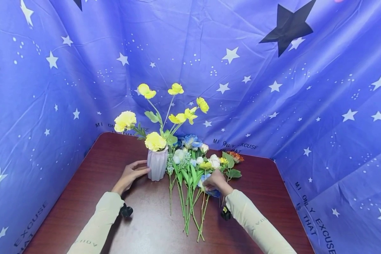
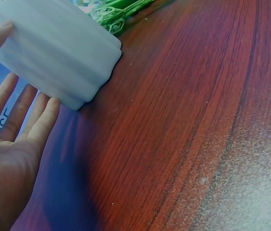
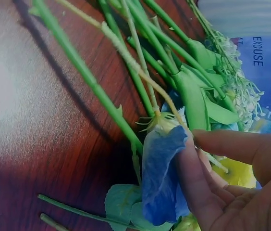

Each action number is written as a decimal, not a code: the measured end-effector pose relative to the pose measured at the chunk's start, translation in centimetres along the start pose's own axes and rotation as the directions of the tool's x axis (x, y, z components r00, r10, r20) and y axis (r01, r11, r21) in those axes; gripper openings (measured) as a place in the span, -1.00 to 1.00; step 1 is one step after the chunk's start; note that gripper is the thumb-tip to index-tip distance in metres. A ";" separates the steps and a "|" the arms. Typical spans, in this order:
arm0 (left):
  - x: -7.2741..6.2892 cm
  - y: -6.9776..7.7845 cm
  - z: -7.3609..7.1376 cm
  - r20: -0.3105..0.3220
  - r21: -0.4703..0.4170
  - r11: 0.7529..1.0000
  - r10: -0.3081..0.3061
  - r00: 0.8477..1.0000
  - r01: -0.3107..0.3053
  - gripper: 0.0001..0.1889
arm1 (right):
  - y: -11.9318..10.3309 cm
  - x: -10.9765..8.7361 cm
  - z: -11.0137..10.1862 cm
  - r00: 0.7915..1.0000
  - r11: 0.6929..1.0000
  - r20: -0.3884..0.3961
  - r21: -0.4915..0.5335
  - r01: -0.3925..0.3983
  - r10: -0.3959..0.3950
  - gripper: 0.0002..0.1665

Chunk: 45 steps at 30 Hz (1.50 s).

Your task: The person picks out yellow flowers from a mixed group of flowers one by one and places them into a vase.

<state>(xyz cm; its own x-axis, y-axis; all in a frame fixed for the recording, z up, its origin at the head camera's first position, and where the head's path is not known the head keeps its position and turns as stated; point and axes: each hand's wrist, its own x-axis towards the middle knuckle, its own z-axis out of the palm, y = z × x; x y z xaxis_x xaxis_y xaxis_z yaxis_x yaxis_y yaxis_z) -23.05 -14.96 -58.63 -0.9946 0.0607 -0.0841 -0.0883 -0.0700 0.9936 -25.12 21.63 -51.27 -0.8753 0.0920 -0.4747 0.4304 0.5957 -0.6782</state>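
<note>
A pale lavender fluted vase (image 1: 157, 166) stands upright on the table, holding several yellow artificial flowers (image 1: 155, 141). My left hand (image 1: 131, 175) touches its left side, fingers mostly straight; in the left wrist view the thumb and fingertips lie along the vase wall (image 2: 63, 45). To the right of the vase lies a pile of artificial flowers with green stems (image 1: 187, 197). Over that pile, my right hand (image 1: 216, 180) pinches a thin tan stem (image 3: 147, 77) between thumb and index finger. Just below the pinch hangs a blue flower (image 3: 162, 173), and a yellow bloom (image 3: 239, 172) shows partly behind the fingers.
White and blue blooms (image 1: 190, 141) lie at the pile's far end, with an orange flower (image 1: 236, 156) at its right. Stem ends point toward the front of the reddish-brown table (image 1: 146, 225). A blue star-patterned cloth (image 1: 190, 70) surrounds the back and sides.
</note>
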 end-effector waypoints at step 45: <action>0.1 -0.1 -0.1 0.005 -0.014 1.000 0.000 1.000 0.000 -0.35 | -1.9 0.4 -2.9 0.927 0.976 0.373 0.183 -0.116 0.040 -0.67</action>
<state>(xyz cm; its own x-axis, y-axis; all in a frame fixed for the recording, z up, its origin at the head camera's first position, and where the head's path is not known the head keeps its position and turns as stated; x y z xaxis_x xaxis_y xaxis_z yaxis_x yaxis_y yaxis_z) -23.18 -15.06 -58.71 -0.9943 0.0658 -0.0834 -0.0888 -0.0844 0.9925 -26.96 22.89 -48.55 -0.7121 -0.1881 -0.6765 0.5619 0.4250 -0.7097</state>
